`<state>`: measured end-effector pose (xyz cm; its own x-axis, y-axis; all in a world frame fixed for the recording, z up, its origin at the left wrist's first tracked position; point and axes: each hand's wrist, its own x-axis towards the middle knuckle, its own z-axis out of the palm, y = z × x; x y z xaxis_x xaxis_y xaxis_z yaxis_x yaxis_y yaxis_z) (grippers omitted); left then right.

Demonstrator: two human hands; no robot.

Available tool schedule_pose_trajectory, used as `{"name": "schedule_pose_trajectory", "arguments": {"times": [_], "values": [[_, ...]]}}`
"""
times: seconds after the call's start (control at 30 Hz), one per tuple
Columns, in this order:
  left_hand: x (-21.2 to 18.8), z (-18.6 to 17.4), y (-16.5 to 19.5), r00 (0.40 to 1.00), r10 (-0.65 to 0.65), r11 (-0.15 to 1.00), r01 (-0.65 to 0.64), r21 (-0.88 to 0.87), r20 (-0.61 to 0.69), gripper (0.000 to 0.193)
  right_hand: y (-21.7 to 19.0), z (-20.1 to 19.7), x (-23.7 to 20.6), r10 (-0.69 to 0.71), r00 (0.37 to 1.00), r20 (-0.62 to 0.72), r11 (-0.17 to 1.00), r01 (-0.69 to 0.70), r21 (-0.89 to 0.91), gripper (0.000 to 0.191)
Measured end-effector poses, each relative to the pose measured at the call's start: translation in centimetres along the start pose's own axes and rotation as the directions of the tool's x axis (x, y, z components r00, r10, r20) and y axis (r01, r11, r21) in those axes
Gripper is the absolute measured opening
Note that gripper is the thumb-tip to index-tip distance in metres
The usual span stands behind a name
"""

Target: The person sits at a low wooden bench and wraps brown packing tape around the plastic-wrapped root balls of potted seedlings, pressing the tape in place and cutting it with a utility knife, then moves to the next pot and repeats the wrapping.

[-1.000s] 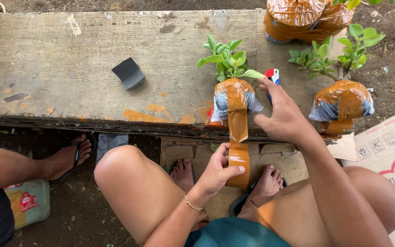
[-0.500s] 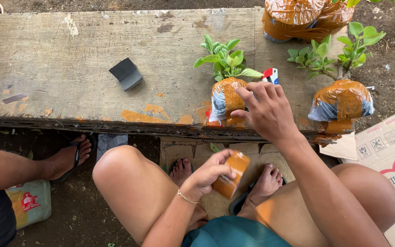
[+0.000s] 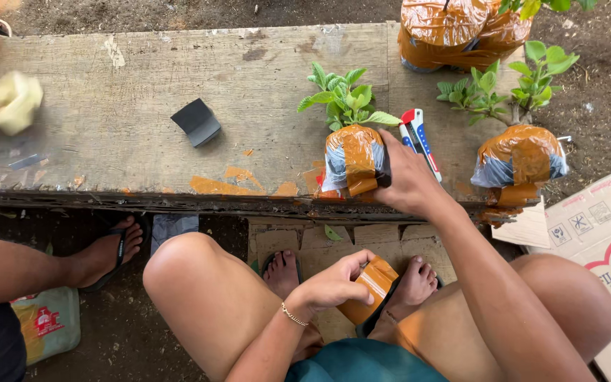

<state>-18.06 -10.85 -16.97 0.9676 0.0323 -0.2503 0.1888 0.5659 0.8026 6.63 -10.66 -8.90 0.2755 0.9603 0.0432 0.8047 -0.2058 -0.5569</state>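
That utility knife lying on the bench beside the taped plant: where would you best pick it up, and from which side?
Probably by its long handle, pinched across the narrow width from above. The utility knife lies flat on the wooden bench, so only its top and edges are open. Its near end sits close to the right hand that grips the taped plant bundle, so the far half looks freer.

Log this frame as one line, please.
left hand: holds tape roll | right hand: grips taped seedling bundle on wooden bench | cutter beside
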Motion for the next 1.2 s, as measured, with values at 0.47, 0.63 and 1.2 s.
{"name": "schedule_pose_trajectory", "arguments": {"times": [0.47, 0.63, 1.2], "values": [[0.9, -0.5, -1.3, 0.995, -0.064, 0.989, 0.074, 0.126, -0.080, 0.057, 1.9, 3.3, 0.4, 0.025, 0.991, -0.130, 0.930, 0.024, 0.367, 0.090], [1.0, 0.1, -1.2, 0.995, -0.067, 0.992, 0.074, 0.106, -0.071, 0.060, 0.0, 1.7, -0.7, -0.167, 0.961, -0.219, 0.927, 0.228, 0.296, 0.089], [0.5, 0.9, -1.8, 0.991, -0.113, 0.980, 0.123, 0.155, -0.071, 0.060, -4.6, -0.1, -2.0, -0.413, 0.910, 0.047, 0.872, 0.409, -0.268, 0.066]]}}
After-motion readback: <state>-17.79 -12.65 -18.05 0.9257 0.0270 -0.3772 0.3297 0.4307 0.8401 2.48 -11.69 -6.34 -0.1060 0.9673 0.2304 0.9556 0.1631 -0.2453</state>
